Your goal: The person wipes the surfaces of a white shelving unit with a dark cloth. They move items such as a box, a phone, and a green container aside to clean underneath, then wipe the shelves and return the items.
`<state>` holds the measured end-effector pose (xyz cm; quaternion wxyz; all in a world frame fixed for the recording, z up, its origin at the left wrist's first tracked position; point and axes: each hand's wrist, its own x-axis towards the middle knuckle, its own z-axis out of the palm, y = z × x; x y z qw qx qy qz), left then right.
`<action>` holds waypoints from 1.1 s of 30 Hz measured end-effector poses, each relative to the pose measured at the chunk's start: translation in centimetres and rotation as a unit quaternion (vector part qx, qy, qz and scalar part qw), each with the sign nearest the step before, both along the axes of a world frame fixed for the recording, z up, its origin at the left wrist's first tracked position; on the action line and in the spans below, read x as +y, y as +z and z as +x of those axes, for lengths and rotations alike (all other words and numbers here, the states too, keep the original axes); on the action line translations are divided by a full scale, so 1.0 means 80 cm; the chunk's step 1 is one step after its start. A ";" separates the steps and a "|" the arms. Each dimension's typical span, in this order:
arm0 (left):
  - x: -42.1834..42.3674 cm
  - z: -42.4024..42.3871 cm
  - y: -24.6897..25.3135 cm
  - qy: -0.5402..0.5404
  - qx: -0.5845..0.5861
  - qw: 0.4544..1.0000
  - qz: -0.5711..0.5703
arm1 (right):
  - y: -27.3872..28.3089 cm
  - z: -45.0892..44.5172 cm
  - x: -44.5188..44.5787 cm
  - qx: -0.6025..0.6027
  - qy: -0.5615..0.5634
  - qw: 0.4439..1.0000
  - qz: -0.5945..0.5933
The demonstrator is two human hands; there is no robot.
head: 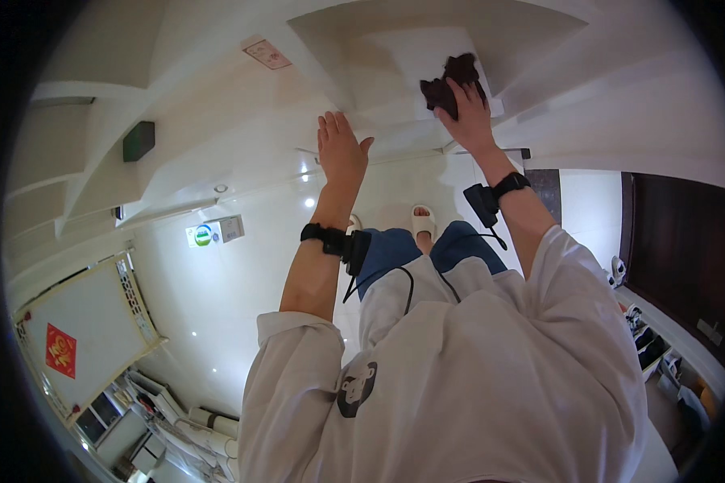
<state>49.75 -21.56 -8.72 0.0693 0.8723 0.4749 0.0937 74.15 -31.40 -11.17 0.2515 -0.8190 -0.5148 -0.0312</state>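
My right hand (472,119) presses a crumpled dark brown cloth (440,96) against a white panel (428,53) set in a recess. Its fingers are spread over the cloth's right part. To the left, my left hand (342,148) is held out flat with the thumb apart and nothing in it. Its fingertips are at the lower end of a white edge beside the recess; whether they touch it cannot be told. A black strap with a small box sits on each forearm.
A printed box (214,231) stands on the glossy floor at the left. A dark green box (139,142) is on a white ledge. Shoes (646,338) fill a rack beside a dark door (683,253) at right. A white panel with a red paper decoration (60,351) is at far left.
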 end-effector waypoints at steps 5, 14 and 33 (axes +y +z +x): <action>-0.003 0.006 -0.027 0.020 0.074 0.997 0.008 | -0.017 0.005 -0.001 0.029 0.033 0.999 -0.007; 0.014 0.040 -0.013 0.071 0.110 0.991 -0.023 | -0.015 -0.040 0.030 0.060 0.108 0.991 0.047; 0.032 0.051 0.004 0.052 0.172 0.981 -0.069 | -0.010 -0.005 0.038 0.072 0.143 0.987 0.009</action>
